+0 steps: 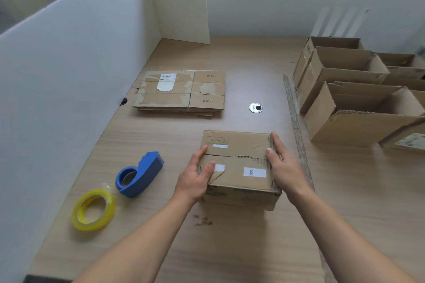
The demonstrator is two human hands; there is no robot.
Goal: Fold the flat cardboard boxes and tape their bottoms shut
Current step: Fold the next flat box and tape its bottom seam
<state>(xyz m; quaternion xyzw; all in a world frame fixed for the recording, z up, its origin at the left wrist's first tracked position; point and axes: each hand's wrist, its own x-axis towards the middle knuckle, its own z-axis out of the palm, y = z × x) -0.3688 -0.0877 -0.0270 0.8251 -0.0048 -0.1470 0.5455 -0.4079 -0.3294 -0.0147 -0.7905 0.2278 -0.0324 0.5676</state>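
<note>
I see the cardboard box (239, 167) standing on the wooden table (230, 248) right in front of me, its 2 flaps folded shut and facing up, the seam bare. My left hand (195, 177) grips its left edge, thumb pressing the near flap. My right hand (282, 163) lies along its right side, fingers straight, thumb hooked over the top. A blue tape dispenser (140, 174) and a yellow tape roll (93, 210) lie just left. A stack of flat boxes (181, 92) sits beyond; open boxes (358, 117) crowd the right.
</note>
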